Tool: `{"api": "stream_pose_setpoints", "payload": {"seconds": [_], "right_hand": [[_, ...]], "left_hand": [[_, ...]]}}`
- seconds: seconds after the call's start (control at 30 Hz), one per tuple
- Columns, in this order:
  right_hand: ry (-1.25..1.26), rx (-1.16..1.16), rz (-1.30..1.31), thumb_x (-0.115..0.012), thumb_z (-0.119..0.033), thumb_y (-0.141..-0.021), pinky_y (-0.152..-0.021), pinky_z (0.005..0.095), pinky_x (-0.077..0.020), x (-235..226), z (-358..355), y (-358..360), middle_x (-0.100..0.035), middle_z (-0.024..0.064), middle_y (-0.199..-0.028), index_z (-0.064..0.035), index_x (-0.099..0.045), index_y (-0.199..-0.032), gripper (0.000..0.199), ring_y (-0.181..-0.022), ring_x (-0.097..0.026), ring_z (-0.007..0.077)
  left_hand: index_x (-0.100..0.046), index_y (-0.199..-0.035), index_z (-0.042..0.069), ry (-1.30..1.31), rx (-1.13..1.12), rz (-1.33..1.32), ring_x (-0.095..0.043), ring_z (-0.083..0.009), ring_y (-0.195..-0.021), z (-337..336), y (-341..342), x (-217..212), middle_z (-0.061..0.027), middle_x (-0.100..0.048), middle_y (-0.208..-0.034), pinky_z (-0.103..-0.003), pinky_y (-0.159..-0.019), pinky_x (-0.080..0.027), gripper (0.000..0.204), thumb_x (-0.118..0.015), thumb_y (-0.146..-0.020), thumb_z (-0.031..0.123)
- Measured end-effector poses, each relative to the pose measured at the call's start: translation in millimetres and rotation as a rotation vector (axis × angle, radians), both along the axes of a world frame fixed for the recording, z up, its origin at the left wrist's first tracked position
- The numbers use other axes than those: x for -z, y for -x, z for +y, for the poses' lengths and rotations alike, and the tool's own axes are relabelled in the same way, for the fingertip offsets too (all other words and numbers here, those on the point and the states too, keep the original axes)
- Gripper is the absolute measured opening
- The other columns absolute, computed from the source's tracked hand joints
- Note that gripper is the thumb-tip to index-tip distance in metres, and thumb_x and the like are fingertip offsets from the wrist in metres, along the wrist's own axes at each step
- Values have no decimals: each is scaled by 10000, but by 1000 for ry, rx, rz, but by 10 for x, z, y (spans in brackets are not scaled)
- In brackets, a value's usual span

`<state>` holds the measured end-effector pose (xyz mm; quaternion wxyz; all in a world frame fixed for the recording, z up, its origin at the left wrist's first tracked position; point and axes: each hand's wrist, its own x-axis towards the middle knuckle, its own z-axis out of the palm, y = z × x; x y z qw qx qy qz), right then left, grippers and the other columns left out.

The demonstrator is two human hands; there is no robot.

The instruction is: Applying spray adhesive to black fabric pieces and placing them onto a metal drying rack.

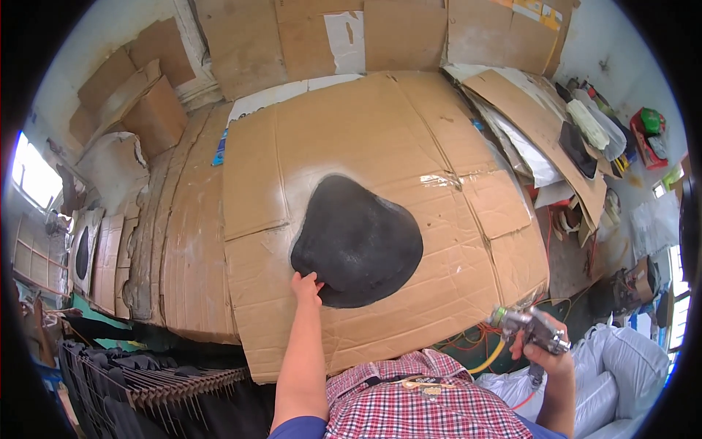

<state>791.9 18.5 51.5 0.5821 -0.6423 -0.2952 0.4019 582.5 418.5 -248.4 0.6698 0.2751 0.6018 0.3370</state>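
Resting on a big sheet of flattened cardboard [380, 183] that covers the worktop, a black dome-shaped pad [358, 241] lies near the middle of the sheet, a little toward the person's side. A pale haze of overspray rings the pad's upper left edge on the cardboard.

The left hand [307, 285] reaches to the pad's near left rim, its fingers [313, 279] loosely curled and touching the edge; I cannot tell whether they pinch it or only press on it. The right hand [545, 351] is off the near right corner of the cardboard, fingers closed around the grip of a metal spray gun [530, 329] whose nozzle points left, back toward the pad. A yellow hose [491, 360] trails down from the gun.

The pad looks matte and slightly grainy, thin at the rim and swelling toward its centre, so it is probably light and somewhat flexible, foam or moulded fibre rather than anything rigid. If its surface is freshly coated it would smudge or feel tacky, so the safest hold seems to be the thin outer rim, just where the left hand is, lifting from underneath the edge rather than pressing on the domed top. A single-point grip may let it droop.
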Motion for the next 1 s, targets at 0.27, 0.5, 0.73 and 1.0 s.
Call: {"api": "stream_pose_setpoints", "payload": {"seconds": [0.27,0.5,0.73,1.0], "right_hand": [[-57,-2,-28,-717,-139,-737,-602,284,-496,10,200,-213,-621,107,-746,31,-515,-1146,488,-645,-613,168],[-52,89,-50,-725,-145,-742,-607,271,-503,-13,457,-431,-619,87,-744,43,-528,-1125,469,-649,-610,137],[-55,-63,-30,-693,-115,-744,-602,263,-493,118,555,-643,-618,85,-766,41,-540,-1148,459,-647,-594,131],[-223,-106,52,-679,-107,-766,-646,260,-492,843,1261,-892,-615,83,-816,-5,-509,-1191,469,-739,-603,137]], "left_hand": [[-526,-1036,89,-46,26,-147,-586,-181,-748,-57,36,-256,-40,-595,-913,-305,-574,-484,255,-546,-813,-33],[-546,-1004,92,-44,-10,-140,-588,-176,-753,-69,0,-273,-34,-600,-921,-307,-610,-483,233,-536,-812,-40],[-539,-1045,88,-56,-36,-185,-587,-173,-805,43,70,-271,-34,-601,-962,-315,-639,-490,269,-523,-813,-48],[-531,-1124,90,-141,-19,-515,-583,-170,-853,186,-407,-1168,-34,-607,-1031,-320,-743,-479,327,-518,-821,-32]]}}
